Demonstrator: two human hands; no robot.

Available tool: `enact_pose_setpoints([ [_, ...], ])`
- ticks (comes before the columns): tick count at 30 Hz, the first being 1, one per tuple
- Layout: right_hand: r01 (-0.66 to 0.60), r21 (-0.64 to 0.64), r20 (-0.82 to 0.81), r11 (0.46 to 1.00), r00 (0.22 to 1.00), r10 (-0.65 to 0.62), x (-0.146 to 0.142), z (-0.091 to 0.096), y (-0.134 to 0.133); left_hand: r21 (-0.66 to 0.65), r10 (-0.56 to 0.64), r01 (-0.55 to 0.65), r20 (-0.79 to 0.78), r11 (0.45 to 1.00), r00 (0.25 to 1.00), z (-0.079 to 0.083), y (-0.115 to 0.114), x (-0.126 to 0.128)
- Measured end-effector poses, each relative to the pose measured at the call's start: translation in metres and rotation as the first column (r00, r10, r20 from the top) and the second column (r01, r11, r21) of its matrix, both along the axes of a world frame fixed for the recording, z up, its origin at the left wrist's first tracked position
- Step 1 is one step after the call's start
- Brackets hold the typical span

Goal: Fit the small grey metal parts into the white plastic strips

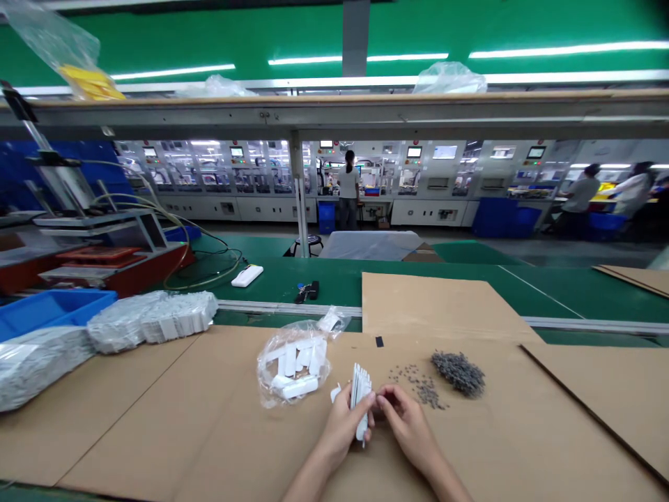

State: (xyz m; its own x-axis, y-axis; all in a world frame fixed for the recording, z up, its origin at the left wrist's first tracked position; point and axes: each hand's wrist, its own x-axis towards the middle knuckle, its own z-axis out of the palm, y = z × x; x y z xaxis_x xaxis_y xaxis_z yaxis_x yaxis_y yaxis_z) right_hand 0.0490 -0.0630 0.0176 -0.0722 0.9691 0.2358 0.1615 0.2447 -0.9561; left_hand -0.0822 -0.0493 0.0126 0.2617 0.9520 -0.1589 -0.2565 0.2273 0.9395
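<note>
Holding a fanned stack of thin white plastic pieces [360, 383], the left hand [341, 422] has its thumb on one side and its fingers curled around the other. The stack is up in the air over the brown cardboard sheet [235, 425], standing on edge and leaning a little. The right hand [412, 427] is just beside it, with thumb and pointing finger bent close together; I cannot tell if they press on something tiny. Near the right hand lie loose grey bits [429, 392], and past them a heap of the same dark bits [458, 374]. On the left, a clear plastic bag [265, 394] lies open around more white parts [308, 359]. The stack looks light and stiff, and the flat, smooth pieces could slip over each other if the squeeze is too soft. Thin ends like these might snap if bent hard, so the best place to hold is the middle, across both flat sides. The grey bits look very small and light, easy to drop or roll away, so fingertips suit them best.
</note>
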Motion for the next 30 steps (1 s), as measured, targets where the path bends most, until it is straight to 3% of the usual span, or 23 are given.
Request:
enact_pose_setpoints([
  [4, -0.013, -0.009, -0.031, 1.0, 0.999, 0.013, -0.007, -0.003, -0.001, -0.114, 0.13, -0.116, 0.124, 0.987, 0.984, -0.004, 0.003, 0.001],
  [9, 0.008, -0.009, 0.003, 1.0, 1.0, -0.008, -0.009, -0.006, -0.002, 0.057, 0.218, -0.216, -0.031, 0.975, 0.976, -0.006, 0.007, -0.006],
  [13, 0.061, 0.003, -0.007, 0.998, 0.998, -0.061, -0.008, -0.007, 0.0, 0.165, 0.226, -0.208, -0.103, 0.964, 0.969, -0.004, 0.008, -0.009],
  [18, 0.071, -0.067, -0.148, 0.995, 0.986, -0.081, -0.008, -0.011, 0.003, 0.241, 0.208, -0.166, -0.162, 0.956, 0.965, -0.002, 0.007, -0.009],
  [24, -0.009, -0.145, -0.216, 0.989, 0.976, -0.022, -0.003, -0.017, 0.007, 0.264, 0.25, -0.192, -0.207, 0.945, 0.946, 0.0, 0.006, -0.011],
  [30, -0.085, -0.2, -0.145, 0.976, 0.988, 0.056, -0.001, -0.017, 0.007, 0.273, 0.292, -0.226, -0.233, 0.935, 0.928, -0.001, 0.007, -0.014],
])
